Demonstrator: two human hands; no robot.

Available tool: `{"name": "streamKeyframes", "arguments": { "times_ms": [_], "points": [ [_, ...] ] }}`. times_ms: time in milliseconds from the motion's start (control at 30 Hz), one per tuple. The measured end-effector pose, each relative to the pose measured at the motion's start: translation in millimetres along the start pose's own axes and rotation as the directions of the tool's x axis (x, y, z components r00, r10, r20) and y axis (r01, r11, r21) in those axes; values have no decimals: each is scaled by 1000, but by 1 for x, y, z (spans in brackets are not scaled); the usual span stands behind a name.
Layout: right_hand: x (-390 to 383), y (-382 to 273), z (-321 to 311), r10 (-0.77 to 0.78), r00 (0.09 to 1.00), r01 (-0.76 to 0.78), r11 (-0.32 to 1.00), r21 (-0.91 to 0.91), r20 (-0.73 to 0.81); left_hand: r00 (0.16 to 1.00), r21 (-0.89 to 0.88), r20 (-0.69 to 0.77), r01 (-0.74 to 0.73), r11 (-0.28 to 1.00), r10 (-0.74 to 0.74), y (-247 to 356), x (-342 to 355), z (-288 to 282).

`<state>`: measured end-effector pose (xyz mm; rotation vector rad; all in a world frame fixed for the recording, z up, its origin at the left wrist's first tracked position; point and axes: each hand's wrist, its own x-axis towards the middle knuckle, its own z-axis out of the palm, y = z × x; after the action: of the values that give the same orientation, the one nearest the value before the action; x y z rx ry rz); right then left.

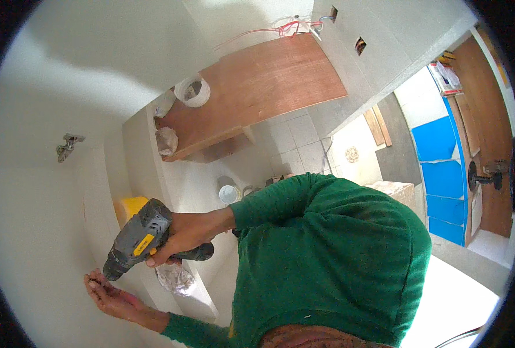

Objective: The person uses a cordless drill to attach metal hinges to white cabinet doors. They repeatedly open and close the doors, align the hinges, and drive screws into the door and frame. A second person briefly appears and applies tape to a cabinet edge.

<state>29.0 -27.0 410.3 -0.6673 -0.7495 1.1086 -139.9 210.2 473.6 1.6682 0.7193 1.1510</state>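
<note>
As the right hand (182, 235) wraps around the drill (138, 235), its long axis slants down and leftward to the left hand (118, 303), half-curled at the tip (109, 276); whether those fingers (93, 291) pinch anything, it's impossible to tell.

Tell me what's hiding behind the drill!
A yellow thing peeks out from behind the drill. The drill covers the rest, so its whole shape can't be seen.

The cordless drill (155, 218) has a matt plastic body; the cabinet hinge (67, 148) is glossy metal, the sleeve (275, 200) matt cloth, the bag (177, 279) crinkled, glossy plastic.
</note>
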Motion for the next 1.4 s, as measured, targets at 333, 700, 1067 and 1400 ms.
{"name": "streamKeyframes", "arguments": {
  "times_ms": [333,700,1067,1400],
  "points": [
    [-15,-2,-22,38,983,-49,997,-57,-182,909,-808,382,417,416,-169,-75,-15,41],
    [-12,17,-28,-70,952,57,997,-52,-299,902,-699,366,430,571,-230,-72,-1,84],
    [-16,30,-24,-130,892,118,992,-53,-434,866,-608,470,459,648,-172,-86,-5,107],
    [-15,24,2,-121,845,76,991,-106,-521,793,-635,582,580,511,-177,-75,20,116]
  ]
}}
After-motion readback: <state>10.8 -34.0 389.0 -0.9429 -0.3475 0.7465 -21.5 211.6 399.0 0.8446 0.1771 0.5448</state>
